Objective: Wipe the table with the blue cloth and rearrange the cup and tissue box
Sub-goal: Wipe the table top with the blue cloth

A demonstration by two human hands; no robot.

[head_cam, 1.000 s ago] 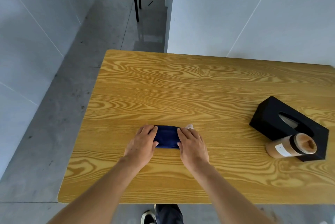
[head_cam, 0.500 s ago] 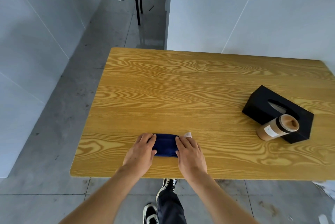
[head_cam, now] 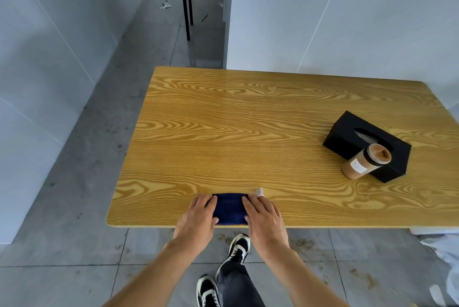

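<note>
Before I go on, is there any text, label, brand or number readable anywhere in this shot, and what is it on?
No text can be read in this view.
Cup: a small white label on its side, with only a tiny dark mark, too small to read.
Tissue box: plain black, no print visible.
Blue cloth: no tag or print visible.
Table: bare wood grain, no markings.

Wood-grain table (head_cam: 248, 132), slight sheen; matt cloth (head_cam: 229, 208).
</note>
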